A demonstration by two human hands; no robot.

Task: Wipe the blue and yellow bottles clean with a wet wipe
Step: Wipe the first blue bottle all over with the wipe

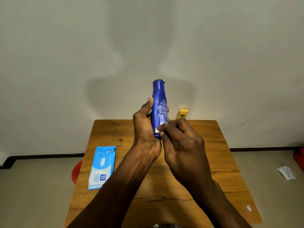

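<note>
I see the blue bottle (159, 104) held up above the far half of the wooden worktop (213, 162), cap end pointing away toward the wall and tilted slightly right. My left hand (144, 127) grips it from the left, thumb laid up along the bottle's side and the other fingers curled behind it, their tips just showing on the bottle's right edge. My right hand (181, 142) is bunched at the bottle's lower end, fingers curled in and pinching a small wad of white wet wipe (157, 130) against the plastic near the base; only a little of the wipe shows between the fingertips. Both hands and forearms cover the middle of the worktop below the bottle, so I cannot tell what, if anything, lies under them. The yellow bottle (182, 114) stands just right of the blue bottle and beyond it, near the far edge of the worktop; its lower part is hidden behind my right hand's knuckles. Well to the left of the blue bottle and nearer to me, a blue and white pack of wipes (102, 167) lies flat by the worktop's left edge. Past that edge, a red round object (76, 172) sits on the floor, partly hidden by the worktop. Far to the bottle's right, a crumpled white wrapper (286, 172) lies on the floor near something red (299, 157) at the frame's edge.
</note>
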